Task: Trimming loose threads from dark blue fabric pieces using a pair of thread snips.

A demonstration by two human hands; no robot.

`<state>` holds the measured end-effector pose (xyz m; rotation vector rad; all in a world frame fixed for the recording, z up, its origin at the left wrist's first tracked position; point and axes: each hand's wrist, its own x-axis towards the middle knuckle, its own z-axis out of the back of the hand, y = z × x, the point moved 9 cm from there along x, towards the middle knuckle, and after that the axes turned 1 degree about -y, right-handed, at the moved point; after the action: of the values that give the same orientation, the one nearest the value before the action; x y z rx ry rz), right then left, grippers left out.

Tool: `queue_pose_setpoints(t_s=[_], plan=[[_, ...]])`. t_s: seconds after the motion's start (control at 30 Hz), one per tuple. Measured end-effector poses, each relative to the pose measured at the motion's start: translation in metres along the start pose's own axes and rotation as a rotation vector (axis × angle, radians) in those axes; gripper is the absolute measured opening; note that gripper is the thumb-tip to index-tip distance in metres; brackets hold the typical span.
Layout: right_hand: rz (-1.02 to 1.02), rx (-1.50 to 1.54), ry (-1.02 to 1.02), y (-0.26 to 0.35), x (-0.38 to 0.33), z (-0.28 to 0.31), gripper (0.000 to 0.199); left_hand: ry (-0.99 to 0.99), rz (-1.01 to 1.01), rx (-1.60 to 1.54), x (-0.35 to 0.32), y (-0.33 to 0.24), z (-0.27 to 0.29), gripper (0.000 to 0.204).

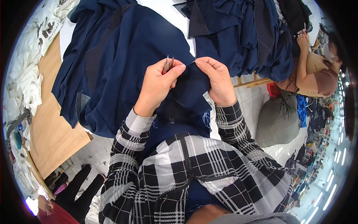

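My left hand is closed around small metal thread snips with a red part, blades pointing up. My right hand pinches the edge of a dark navy garment piece between thumb and fingers. Both hands meet at the fabric's raised edge, close together. The navy cloth drapes from the wooden table down toward my lap. My sleeves are black-and-white plaid.
A pile of navy garment pieces lies at the back right. White printed garments are stacked at the left. Another person in a brown top works at the right. A grey sack sits on the tiled floor.
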<state>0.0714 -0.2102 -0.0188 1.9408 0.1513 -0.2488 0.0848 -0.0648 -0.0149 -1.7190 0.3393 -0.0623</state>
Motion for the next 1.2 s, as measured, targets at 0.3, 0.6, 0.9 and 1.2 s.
queue_pose_setpoints(t_s=[0.3,0.6,0.9,1.2], plan=[[-0.012,0.014,-0.006,-0.002,0.003,0.004,0.014,0.065,0.139,-0.438,0.001,0.010,0.006,0.013],[-0.026,-0.032,0.088,0.000,0.002,-0.005,0.014,0.005,-0.049,0.092,0.006,-0.025,0.024,0.019],[0.153,-0.165,0.113,0.009,0.009,-0.007,0.011,0.166,0.057,0.074,0.003,-0.010,-0.006,0.011],[0.101,-0.160,0.137,0.006,0.016,-0.008,0.014,0.051,-0.017,-0.055,0.002,-0.003,-0.004,0.020]])
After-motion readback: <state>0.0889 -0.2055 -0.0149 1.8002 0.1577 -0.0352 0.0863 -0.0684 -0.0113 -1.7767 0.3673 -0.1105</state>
